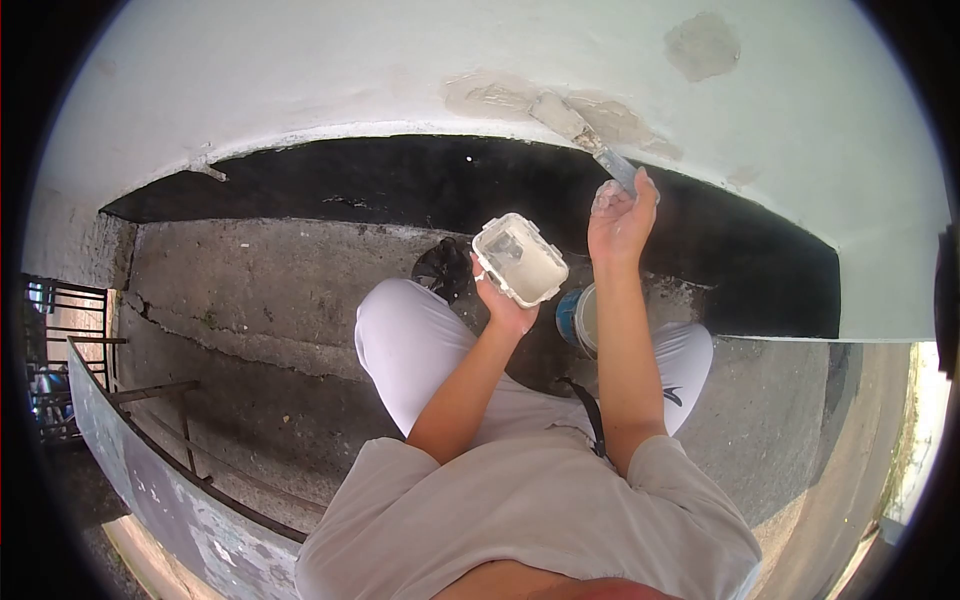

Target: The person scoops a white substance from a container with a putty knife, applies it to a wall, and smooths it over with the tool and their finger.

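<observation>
My right hand [625, 215] is closed around the handle of a putty knife [585, 135]. The blade lies against the pale wall [300, 70], over a grey-beige patch of filler [620, 122] just above the black band. Lower down, my left hand [505, 305] grips a white plastic tub [520, 260] by its side and underside. Whitish paste coats the inside of this tub, which tilts toward me. Smears of the same pale stuff show on the fingers of my right hand.
A blue and white bucket [577, 318] stands between my knees, partly behind my right forearm. Near my left knee lies a black bag-like thing [442, 268]. The black wall band [400, 180] meets a rough concrete floor [260, 280]. At lower left runs a metal railing [180, 450].
</observation>
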`<state>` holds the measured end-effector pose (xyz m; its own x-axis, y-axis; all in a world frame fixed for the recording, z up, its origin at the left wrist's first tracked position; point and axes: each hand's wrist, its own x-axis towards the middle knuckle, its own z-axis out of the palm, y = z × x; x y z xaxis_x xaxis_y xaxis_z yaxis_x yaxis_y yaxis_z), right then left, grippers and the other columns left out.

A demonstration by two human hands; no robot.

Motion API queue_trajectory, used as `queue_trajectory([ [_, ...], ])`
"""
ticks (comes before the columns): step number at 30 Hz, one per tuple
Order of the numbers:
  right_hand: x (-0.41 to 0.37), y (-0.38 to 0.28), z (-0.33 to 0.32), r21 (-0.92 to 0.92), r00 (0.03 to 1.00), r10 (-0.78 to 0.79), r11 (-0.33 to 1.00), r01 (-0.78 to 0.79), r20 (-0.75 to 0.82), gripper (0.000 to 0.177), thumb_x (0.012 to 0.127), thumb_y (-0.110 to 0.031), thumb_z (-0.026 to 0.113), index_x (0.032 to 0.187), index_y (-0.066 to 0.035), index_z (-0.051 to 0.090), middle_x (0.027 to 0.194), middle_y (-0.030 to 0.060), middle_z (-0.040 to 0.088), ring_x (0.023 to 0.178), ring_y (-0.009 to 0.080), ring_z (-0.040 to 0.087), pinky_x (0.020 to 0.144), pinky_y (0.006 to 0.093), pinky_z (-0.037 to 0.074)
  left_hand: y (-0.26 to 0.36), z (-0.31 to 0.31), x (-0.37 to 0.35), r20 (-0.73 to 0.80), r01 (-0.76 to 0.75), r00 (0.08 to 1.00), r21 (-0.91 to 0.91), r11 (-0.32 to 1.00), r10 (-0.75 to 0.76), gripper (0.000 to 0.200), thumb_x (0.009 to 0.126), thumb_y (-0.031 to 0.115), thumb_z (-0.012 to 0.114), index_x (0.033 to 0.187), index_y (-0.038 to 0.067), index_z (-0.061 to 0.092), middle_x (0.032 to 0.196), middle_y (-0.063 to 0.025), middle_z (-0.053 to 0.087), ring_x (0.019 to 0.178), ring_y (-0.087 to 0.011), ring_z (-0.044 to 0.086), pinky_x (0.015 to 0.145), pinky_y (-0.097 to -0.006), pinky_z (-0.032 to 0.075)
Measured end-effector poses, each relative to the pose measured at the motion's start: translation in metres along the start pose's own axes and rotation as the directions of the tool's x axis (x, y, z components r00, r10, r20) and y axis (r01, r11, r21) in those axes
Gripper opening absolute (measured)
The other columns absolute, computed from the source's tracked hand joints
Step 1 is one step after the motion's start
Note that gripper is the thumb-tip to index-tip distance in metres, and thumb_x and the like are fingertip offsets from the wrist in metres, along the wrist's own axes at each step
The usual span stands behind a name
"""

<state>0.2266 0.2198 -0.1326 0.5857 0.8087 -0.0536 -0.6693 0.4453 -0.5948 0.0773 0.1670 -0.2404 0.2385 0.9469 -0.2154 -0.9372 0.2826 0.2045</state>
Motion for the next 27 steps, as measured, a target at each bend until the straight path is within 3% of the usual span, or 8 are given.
queue_trajectory([
  [6, -0.039, -0.043, -0.012, -0.249, 0.975, -0.053, 0.962, 0.107, 0.214, 0.036, 0.102, -0.042, 0.063, 0.093, -0.009, 0.050, 0.058, 0.0105, 0.059, 0.040, 0.0191, 0.056, 0.030, 0.0303, 0.042, 0.011, -0.006, 0.005, 0.023, -0.050, 0.998, 0.008, 0.999, 0.050, 0.063, 0.101, 0.064, 0.037, 0.142, 0.018, 0.053, 0.138, -0.0061, 0.061, 0.126, -0.0296, 0.059, 0.106, -0.0527, 0.049],
  [10, -0.076, -0.067, -0.023, -0.468, 0.875, -0.028, 0.836, 0.285, 0.484, 0.031, 0.099, -0.024, 0.069, 0.101, 0.002, 0.053, 0.063, 0.0144, 0.061, 0.048, 0.0198, 0.063, 0.039, 0.0294, 0.049, 0.018, 0.010, 0.002, 0.031, -0.202, 0.979, 0.098, 0.975, 0.200, 0.066, 0.100, 0.066, 0.038, 0.147, 0.020, 0.047, 0.144, -0.0085, 0.055, 0.128, -0.0313, 0.057, 0.107, -0.0529, 0.049],
  [12, -0.092, -0.059, -0.047, -0.530, 0.782, -0.038, 0.715, 0.456, 0.622, 0.022, 0.093, -0.012, 0.073, 0.102, 0.004, 0.060, 0.076, 0.0137, 0.069, 0.062, 0.0202, 0.071, 0.051, 0.0299, 0.057, 0.021, 0.007, 0.003, 0.136, -0.182, 0.976, 0.064, 0.981, 0.173, 0.067, 0.099, 0.067, 0.038, 0.148, 0.020, 0.046, 0.144, -0.0089, 0.054, 0.129, -0.0313, 0.056, 0.107, -0.0531, 0.049],
  [13, -0.101, -0.065, -0.036, -0.579, 0.678, -0.025, 0.498, 0.646, 0.735, 0.023, 0.087, -0.010, 0.078, 0.099, 0.003, 0.063, 0.080, 0.0128, 0.072, 0.064, 0.0194, 0.072, 0.055, 0.0288, 0.056, 0.021, 0.007, 0.002, 0.189, -0.173, 0.969, 0.046, 0.984, 0.162, 0.068, 0.099, 0.067, 0.038, 0.148, 0.021, 0.045, 0.145, -0.0091, 0.054, 0.129, -0.0313, 0.056, 0.107, -0.0532, 0.049],
  [15, -0.110, -0.041, -0.054, -0.557, 0.648, -0.027, 0.486, 0.674, 0.761, 0.025, 0.075, -0.007, 0.081, 0.094, -0.001, 0.066, 0.079, 0.0134, 0.072, 0.063, 0.0191, 0.070, 0.056, 0.0281, 0.051, 0.021, 0.010, 0.000, 0.170, -0.176, 0.972, 0.055, 0.983, 0.164, 0.071, 0.098, 0.070, 0.037, 0.149, 0.022, 0.044, 0.146, -0.0097, 0.053, 0.129, -0.0331, 0.056, 0.107, -0.0552, 0.048],
  [17, -0.120, -0.037, -0.047, -0.549, 0.566, 0.034, 0.301, 0.780, 0.824, 0.017, 0.084, -0.009, 0.080, 0.090, -0.004, 0.066, 0.081, 0.0098, 0.073, 0.062, 0.0152, 0.067, 0.058, 0.0299, 0.053, 0.020, 0.014, -0.002, 0.167, -0.181, 0.971, 0.050, 0.982, 0.171, 0.072, 0.097, 0.071, 0.037, 0.150, 0.022, 0.043, 0.146, -0.0098, 0.053, 0.129, -0.0338, 0.056, 0.107, -0.0557, 0.048],
  [23, -0.141, -0.008, -0.064, -0.738, 0.769, -0.074, 0.235, 0.632, 0.635, 0.027, 0.075, -0.007, 0.087, 0.087, -0.003, 0.063, 0.074, 0.0112, 0.070, 0.060, 0.0160, 0.067, 0.054, 0.0291, 0.051, 0.016, 0.006, -0.004, 0.097, -0.283, 0.957, 0.131, 0.950, 0.272, 0.075, 0.096, 0.073, 0.037, 0.151, 0.022, 0.042, 0.147, -0.0091, 0.052, 0.131, -0.0326, 0.055, 0.107, -0.0540, 0.048],
  [27, -0.135, 0.002, -0.073, -0.732, 0.789, -0.149, 0.303, 0.610, 0.596, 0.026, 0.076, -0.008, 0.087, 0.084, -0.003, 0.063, 0.072, 0.0092, 0.071, 0.059, 0.0136, 0.067, 0.055, 0.0270, 0.051, 0.015, 0.005, -0.008, 0.105, -0.267, 0.961, 0.126, 0.955, 0.255, 0.077, 0.096, 0.074, 0.037, 0.151, 0.021, 0.042, 0.147, -0.0097, 0.052, 0.130, -0.0325, 0.055, 0.107, -0.0543, 0.048],
])
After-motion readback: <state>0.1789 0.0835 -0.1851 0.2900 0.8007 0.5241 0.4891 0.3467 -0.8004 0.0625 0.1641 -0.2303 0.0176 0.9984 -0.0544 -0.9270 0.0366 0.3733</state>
